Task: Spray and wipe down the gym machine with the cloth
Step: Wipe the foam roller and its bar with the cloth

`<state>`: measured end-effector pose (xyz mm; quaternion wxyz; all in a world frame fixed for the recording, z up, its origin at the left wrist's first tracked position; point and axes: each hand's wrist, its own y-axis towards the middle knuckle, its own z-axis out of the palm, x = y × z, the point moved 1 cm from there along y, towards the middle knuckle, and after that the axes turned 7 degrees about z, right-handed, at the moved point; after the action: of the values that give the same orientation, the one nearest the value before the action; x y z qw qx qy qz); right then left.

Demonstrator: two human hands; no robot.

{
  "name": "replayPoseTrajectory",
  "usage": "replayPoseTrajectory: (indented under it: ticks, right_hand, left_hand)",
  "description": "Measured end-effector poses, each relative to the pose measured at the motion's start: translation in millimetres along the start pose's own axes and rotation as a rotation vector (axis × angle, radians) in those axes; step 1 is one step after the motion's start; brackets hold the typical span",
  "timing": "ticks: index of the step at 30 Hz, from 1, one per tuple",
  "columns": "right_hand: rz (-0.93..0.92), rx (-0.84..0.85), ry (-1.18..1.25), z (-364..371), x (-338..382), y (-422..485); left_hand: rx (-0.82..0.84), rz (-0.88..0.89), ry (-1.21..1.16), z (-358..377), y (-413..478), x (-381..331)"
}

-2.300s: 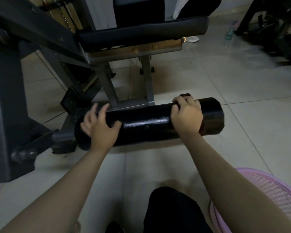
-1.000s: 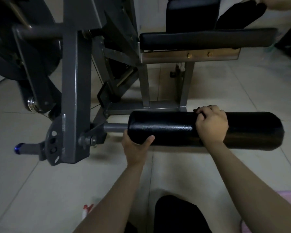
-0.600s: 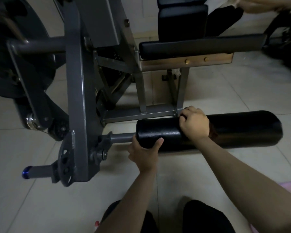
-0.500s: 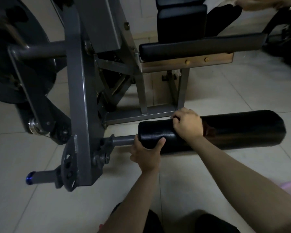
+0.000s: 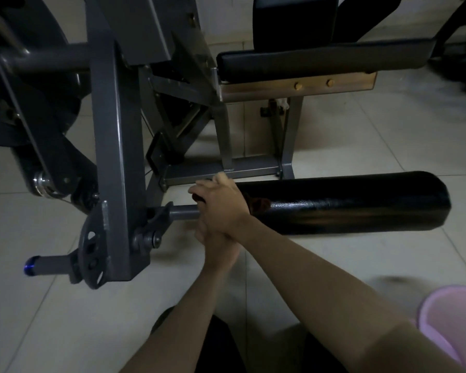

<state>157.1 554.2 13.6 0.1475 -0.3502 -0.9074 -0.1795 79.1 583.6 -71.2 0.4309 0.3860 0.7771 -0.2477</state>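
A: Where's the cloth (image 5: 258, 204)?
B: Bunched in the right hand (image 5: 221, 205), whose fingers curl round it. It's pressed on the leg roller pad (image 5: 347, 203) at its inner end, beside the steel shaft (image 5: 184, 212).
A: And the left hand (image 5: 218, 247)?
B: Tucked under the right wrist. Its fingers are hidden, so I can't tell.
A: How far along?
B: Mid-wipe, I'd judge. The roller shines, but the seat pad (image 5: 320, 59) and frame (image 5: 113, 130) probably need doing.
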Motion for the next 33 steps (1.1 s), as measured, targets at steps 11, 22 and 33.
replayPoseTrajectory:
  ticks: [11, 22, 33]
  right_hand:
    - [0.069, -0.230, -0.136, -25, -75, -57]
    - [0.414, -0.407, -0.128, -85, -182, -116]
    - [0.569, -0.157, -0.155, -109, -196, -118]
  left_hand:
    - [-0.330, 0.083, -0.341, 26, -14, -4]
    - [-0.416, -0.103, -0.255, 24, 15, -29]
    - [-0.352, -0.197, -0.337, 22, 23, -42]
